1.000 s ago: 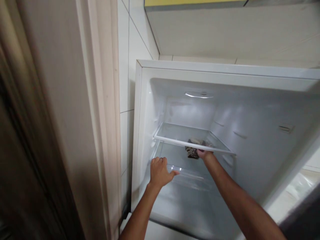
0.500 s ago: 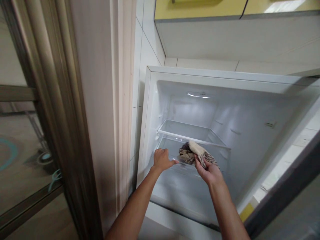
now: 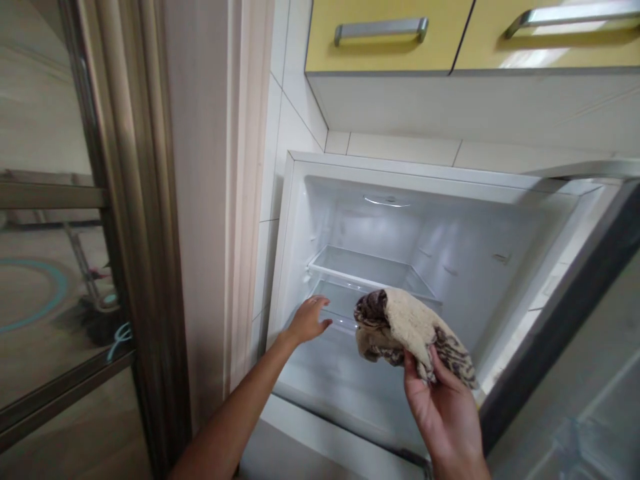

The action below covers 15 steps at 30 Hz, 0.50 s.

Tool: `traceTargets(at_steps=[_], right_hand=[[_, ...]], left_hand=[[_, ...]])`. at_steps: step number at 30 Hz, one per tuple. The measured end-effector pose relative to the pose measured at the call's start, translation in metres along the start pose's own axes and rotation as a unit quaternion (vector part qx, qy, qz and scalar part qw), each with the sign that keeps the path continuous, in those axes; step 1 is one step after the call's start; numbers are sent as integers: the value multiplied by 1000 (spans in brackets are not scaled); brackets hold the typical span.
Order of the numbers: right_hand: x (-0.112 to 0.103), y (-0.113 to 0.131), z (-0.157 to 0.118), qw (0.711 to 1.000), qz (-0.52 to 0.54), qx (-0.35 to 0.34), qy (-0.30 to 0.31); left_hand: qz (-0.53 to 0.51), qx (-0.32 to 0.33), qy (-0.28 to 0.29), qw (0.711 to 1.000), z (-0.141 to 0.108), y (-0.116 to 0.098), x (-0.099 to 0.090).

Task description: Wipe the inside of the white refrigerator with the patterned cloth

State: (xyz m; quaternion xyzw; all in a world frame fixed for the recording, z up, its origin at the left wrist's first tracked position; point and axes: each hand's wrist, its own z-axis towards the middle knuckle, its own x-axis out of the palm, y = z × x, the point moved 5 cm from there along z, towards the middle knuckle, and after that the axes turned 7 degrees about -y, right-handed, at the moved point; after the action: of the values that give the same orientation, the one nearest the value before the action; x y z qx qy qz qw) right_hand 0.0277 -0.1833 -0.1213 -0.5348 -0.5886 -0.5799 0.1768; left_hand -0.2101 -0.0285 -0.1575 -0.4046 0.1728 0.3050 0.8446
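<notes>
My right hand [image 3: 443, 400] grips a crumpled cloth [image 3: 407, 320], beige with dark brown patterning, between thumb and fingers in front of the fridge opening. At the left side of the fridge [image 3: 375, 167], my left hand [image 3: 309, 320] has its thumb and fingers apart and holds nothing. It is near the front of the lower glass shelf [image 3: 340, 297]; whether it touches the shelf I cannot tell. The upper glass shelf [image 3: 370, 263] sits above and behind both hands. Part of the lower shelf is hidden by the cloth.
The fridge door [image 3: 575, 373] stands ajar on the right. Yellow cabinets [image 3: 385, 57] with metal handles hang above. A pale door frame [image 3: 215, 200] and a brown-framed glass door [image 3: 135, 220] rise close on the left.
My right hand has drawn the cloth nearer to me and to the right. My left hand has shifted slightly left, away from the shelf edge. The view has tilted up.
</notes>
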Motion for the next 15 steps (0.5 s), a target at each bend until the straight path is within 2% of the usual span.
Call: traceTargets(at_steps=[2,5,6,7,8,10,11,12,13,15], right_hand=[[-2,-2,-2,1000,-10,0,19],[-1,-9,-2,996,-37,-10,78],[0,-13,-3,994,-44,-11,99],[2,-17,-3,992,-51,-9,116],[3,-21,-4,990,-59,-2,130],[5,-30,-7,985,-86,18,148],[4,-35,-8,982,-104,27,153],[3,-38,-8,979,-125,33,157],[1,-41,-8,976,-146,34,159],[-5,-44,-5,968,-191,15,165]], left_hand=[[-41,-12,-62,997,-17,-8,-10],[-135,-76,-150,976,-55,-29,-16],[-286,-143,-170,932,-70,-34,-13],[-427,-217,-148,865,-84,-42,-5],[-537,-276,-98,791,-96,-53,4],[-682,-328,-10,654,-114,-82,15],[-726,-326,24,605,-119,-94,15],[-758,-314,43,571,-122,-103,13],[-779,-296,50,551,-123,-109,10],[-796,-263,40,544,-122,-111,4]])
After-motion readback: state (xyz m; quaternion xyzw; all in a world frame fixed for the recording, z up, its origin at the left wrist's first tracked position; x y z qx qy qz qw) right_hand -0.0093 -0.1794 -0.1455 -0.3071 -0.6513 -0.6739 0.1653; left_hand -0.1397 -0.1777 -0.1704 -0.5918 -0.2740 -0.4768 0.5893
